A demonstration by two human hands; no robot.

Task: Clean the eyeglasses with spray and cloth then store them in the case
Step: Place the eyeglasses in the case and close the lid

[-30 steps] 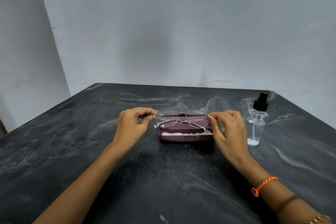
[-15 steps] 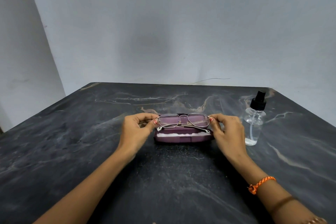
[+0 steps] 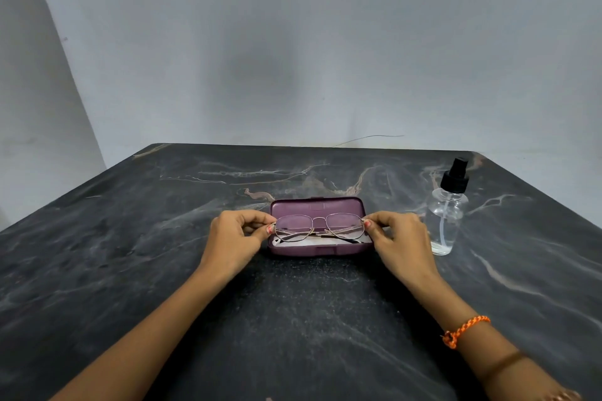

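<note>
Right now you hold the eyeglasses (image 3: 319,227) by their two outer ends: your left hand (image 3: 235,239) pinches the frame's left edge between thumb and forefinger, and your right hand (image 3: 398,241) pinches the opposite edge the same way. Between your two pinches the folded glasses sit just over the open case (image 3: 321,250), lenses facing you, with the raised purple lid behind them. Whether they already touch the case's inside cannot be told. Under the glasses, between your fingertips, a pale cloth (image 3: 321,241) lies in the case's tray. Just beyond your right hand, on its outer side, the clear spray bottle (image 3: 445,220) with a black nozzle stands upright on the dark marbled table (image 3: 130,254). An orange braided band (image 3: 464,331) circles your right wrist.
</note>
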